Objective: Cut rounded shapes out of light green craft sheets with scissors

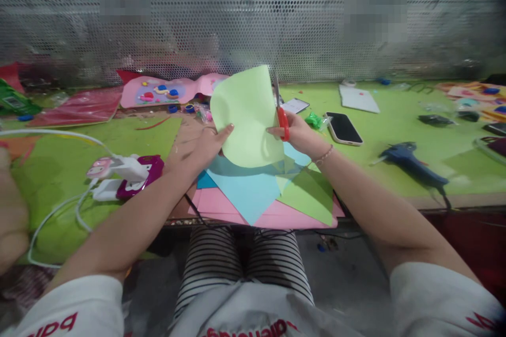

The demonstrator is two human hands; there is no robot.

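My left hand (pixel 213 142) grips the lower left edge of a pale green sheet of paper (pixel 245 116), thumb on the front and fingers hidden behind. The sheet is upright, with rounded left and lower edges. My right hand (pixel 298 131) is closed on the red handles of a pair of scissors (pixel 282 121), whose blades point up along the sheet's right edge. Its thumb lies close to the paper. Below are light blue paper (pixel 249 195), a darker green sheet (pixel 312 195), pink sheets (pixel 221 208) and pale green offcuts (pixel 288 166).
A phone (pixel 344 128) and a blue glue gun (pixel 415 164) lie to the right. On the left are a power strip with chargers (pixel 126 176) and a white cable. A decorated pink piece (pixel 166 92) lies at the back, before a perforated metal panel (pixel 253 21). Another person's arm (pixel 11 210) shows far left.
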